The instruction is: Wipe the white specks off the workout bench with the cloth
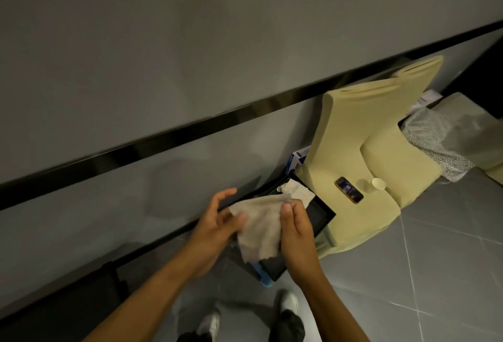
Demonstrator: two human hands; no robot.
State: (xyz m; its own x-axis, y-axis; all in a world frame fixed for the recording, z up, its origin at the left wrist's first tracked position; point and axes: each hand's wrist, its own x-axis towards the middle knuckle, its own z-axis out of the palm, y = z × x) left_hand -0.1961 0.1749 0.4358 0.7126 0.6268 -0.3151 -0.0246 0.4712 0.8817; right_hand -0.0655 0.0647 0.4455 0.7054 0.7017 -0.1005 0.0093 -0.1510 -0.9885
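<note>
Pinches cloth point(261, 222) in left hand point(215, 224) and right hand point(298, 232) at lower centre, above black bench point(324, 215). Makes no wiping contact yet; apparently leaves entire wipe pending.

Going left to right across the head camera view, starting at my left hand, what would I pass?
left hand → cloth → right hand → phone → small pale cup → patterned fabric
</note>
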